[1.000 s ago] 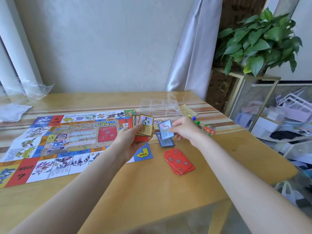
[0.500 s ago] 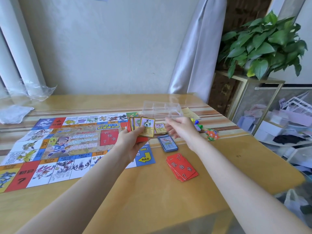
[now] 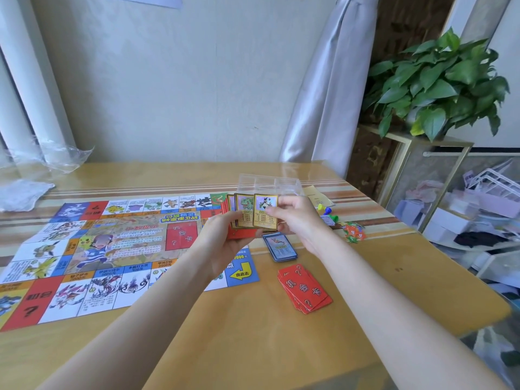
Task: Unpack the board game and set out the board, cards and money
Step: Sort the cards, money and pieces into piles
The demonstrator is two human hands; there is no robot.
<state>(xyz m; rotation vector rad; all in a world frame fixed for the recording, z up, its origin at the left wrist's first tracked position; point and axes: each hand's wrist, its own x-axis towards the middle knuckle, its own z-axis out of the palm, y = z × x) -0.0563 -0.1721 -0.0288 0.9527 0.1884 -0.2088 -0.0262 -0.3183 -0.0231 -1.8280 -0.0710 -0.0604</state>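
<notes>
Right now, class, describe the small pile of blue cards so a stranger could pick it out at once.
Start at the colourful game board on the wooden table and go to its right edge. Just past it, below the two hands fanning yellow cards, lies the blue pile. It alone is blue-bordered and picture side up; the red pile nearer the viewer shows question marks.

Wooden table (image 3: 225,347) with striped band across its far part; crumpled clear plastic wrap (image 3: 64,157) at far left corner against the wall, a whitish wad of plastic (image 3: 24,192) lying just nearer on the left edge. Grey curtain (image 3: 329,88) hangs behind the far right corner, pale curtain folds (image 3: 31,80) at far left, plain light wall (image 3: 183,80) between them. Off the right edge, leafy green potted plant (image 3: 441,83) sits atop a gold-framed shelf unit (image 3: 408,170), with a cluttered white rack (image 3: 484,220) of boxes and cloth beside it.
</notes>
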